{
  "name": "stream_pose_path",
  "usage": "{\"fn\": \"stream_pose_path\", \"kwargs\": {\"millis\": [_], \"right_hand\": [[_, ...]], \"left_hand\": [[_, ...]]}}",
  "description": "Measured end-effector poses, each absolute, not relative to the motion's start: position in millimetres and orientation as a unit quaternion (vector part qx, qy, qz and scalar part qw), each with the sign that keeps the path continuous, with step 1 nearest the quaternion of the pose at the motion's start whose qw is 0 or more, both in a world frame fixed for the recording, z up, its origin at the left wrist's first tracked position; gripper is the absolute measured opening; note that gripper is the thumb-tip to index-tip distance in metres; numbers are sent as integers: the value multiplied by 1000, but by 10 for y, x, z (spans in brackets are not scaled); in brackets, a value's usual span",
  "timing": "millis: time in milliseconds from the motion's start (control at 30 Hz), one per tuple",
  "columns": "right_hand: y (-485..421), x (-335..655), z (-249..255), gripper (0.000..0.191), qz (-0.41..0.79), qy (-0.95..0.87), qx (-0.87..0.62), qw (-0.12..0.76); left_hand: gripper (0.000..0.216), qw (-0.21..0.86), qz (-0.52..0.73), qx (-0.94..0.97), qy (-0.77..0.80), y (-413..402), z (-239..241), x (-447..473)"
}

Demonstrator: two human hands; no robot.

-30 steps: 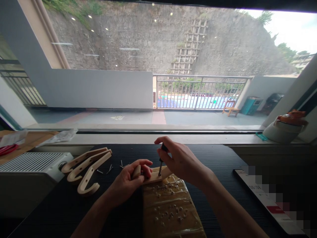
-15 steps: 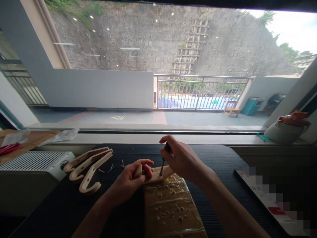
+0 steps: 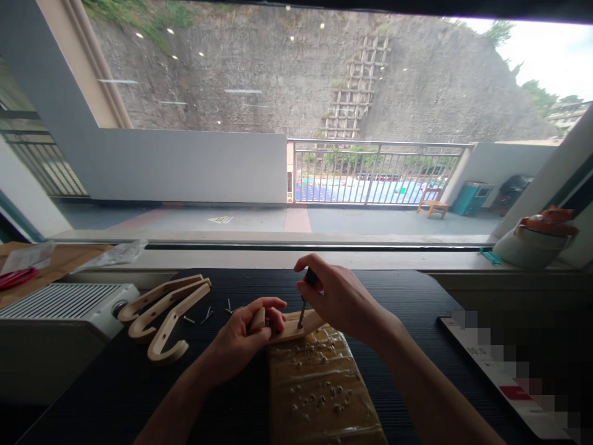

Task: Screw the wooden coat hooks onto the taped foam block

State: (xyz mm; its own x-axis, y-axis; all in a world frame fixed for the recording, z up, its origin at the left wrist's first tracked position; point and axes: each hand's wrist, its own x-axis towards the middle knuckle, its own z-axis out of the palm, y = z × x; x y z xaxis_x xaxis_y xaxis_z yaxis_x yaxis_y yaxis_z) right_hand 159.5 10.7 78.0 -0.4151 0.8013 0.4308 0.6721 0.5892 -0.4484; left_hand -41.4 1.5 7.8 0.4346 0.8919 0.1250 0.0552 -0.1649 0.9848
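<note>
My right hand (image 3: pixel 331 287) is closed around the black handle of a screwdriver (image 3: pixel 302 309), whose shaft runs down to a hole in a pale wooden hook (image 3: pixel 291 330). Curled around the hook's bent end, my left hand (image 3: pixel 254 322) steadies it on a block wrapped in brown tape (image 3: pixel 319 383). The block's top is pitted with many small holes. Three more wooden hooks (image 3: pixel 178 315) lie to the left of my left hand. Loose screws (image 3: pixel 207 315) are scattered between them and the block.
The black table (image 3: pixel 231 395) reaches to a window sill (image 3: pixel 222 258). A white radiator (image 3: pixel 69 303) stands at the left. On the right lies a flat pale object (image 3: pixel 491 364), partly pixelated. A grey pot (image 3: pixel 528 246) stands on the sill.
My right hand and the screwdriver's handle have shifted slightly left, the tip staying at the hook's hole. My left hand keeps its hold on the hook.
</note>
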Motion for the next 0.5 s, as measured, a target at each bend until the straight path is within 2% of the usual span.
{"fn": "stream_pose_path", "kwargs": {"millis": [300, 500], "right_hand": [[45, 1607, 820, 19, 101, -859, -404, 296], [60, 1641, 826, 17, 88, -849, -434, 286]], "left_hand": [[32, 530, 385, 666, 357, 23, 42, -432], [32, 533, 387, 664, 353, 27, 56, -416]]}}
